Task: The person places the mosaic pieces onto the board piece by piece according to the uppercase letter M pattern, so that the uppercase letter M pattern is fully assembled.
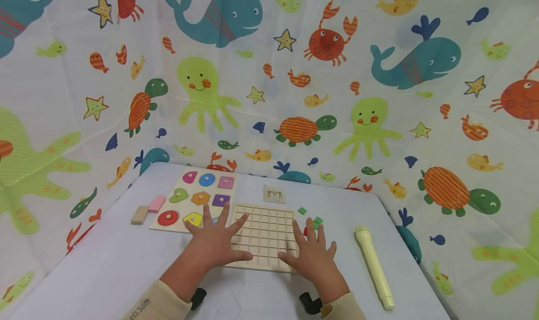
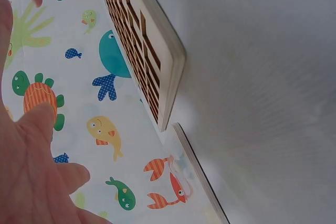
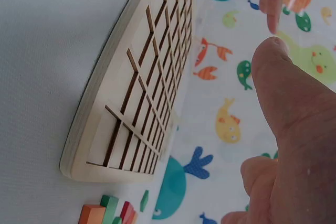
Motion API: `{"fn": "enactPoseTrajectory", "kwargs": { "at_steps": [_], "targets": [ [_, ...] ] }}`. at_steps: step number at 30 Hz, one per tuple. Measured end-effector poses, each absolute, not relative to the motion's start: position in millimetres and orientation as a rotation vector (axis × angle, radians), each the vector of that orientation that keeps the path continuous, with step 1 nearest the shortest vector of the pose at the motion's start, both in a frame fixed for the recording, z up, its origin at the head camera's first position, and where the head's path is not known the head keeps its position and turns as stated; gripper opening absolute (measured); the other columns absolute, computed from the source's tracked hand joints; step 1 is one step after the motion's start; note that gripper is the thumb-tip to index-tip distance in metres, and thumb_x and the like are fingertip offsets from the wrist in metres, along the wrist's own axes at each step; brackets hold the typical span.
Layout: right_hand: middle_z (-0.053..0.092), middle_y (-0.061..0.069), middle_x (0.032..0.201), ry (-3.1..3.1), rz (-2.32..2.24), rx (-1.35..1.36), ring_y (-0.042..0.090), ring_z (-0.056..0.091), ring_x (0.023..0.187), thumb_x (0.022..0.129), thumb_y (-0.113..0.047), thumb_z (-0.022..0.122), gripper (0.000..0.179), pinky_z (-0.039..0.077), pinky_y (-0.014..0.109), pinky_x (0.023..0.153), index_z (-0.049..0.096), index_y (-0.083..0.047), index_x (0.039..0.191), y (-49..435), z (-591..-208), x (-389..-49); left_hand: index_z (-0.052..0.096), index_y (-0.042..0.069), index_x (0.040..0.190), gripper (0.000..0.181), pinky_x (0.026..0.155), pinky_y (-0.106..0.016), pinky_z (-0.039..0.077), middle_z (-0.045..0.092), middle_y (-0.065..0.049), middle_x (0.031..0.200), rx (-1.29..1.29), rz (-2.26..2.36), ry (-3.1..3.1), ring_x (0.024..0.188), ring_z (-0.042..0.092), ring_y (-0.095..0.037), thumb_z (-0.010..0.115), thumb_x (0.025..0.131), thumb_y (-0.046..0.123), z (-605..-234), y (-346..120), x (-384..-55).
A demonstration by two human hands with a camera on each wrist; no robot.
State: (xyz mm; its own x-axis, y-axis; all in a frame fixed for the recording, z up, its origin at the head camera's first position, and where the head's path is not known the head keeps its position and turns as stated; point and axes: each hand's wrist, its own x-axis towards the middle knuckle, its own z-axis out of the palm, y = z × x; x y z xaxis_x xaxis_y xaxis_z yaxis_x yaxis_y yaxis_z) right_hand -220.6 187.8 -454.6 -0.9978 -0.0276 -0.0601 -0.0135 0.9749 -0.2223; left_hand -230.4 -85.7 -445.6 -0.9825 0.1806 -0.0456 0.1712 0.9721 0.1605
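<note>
Both hands hang with spread fingers over a light wooden grid board (image 1: pixel 265 236), holding nothing. My left hand (image 1: pixel 214 245) is above the board's left edge, its fingertips overlapping the shape puzzle board (image 1: pixel 185 210) in the head view. Past the right edge reaches my right hand (image 1: pixel 315 260), near small green tiles (image 1: pixel 302 211) and a red piece (image 1: pixel 305 231) that its fingers partly cover. Side-on, the left wrist view has the grid board (image 2: pixel 168 77) apart from the left hand (image 2: pixel 31 177). An orange block (image 3: pixel 92 214) lies by the board's corner in the right wrist view.
A pale yellow stick (image 1: pixel 375 267) lies at the right of the white table. Behind the grid board is a small patterned card (image 1: pixel 274 194). A pink block (image 1: pixel 157 204) and a plain wooden block (image 1: pixel 140 215) sit far left. A sea-animal curtain (image 1: pixel 261 161) surrounds the table.
</note>
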Motion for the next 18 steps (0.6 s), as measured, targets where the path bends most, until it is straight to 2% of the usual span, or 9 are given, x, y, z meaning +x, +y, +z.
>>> {"fn": "enactPoseTrajectory", "kwargs": {
  "at_steps": [18],
  "targets": [
    [0.012, 0.015, 0.180, 3.048, -0.343, -0.012, 0.053, 0.005, 0.164, 0.087, -0.076, 0.071, 0.103, 0.011, 0.090, 0.115, 0.028, -0.031, 0.170, 190.8, -454.7, -219.6, 0.031, 0.049, 0.164, 0.112, 0.094, -0.101, 0.013, 0.014, -0.020, 0.179, 0.232, 0.233, 3.040, 0.152, 0.000, -0.074, 0.066, 0.068, 0.096, -446.6, -83.2, -228.6]
  ]
}}
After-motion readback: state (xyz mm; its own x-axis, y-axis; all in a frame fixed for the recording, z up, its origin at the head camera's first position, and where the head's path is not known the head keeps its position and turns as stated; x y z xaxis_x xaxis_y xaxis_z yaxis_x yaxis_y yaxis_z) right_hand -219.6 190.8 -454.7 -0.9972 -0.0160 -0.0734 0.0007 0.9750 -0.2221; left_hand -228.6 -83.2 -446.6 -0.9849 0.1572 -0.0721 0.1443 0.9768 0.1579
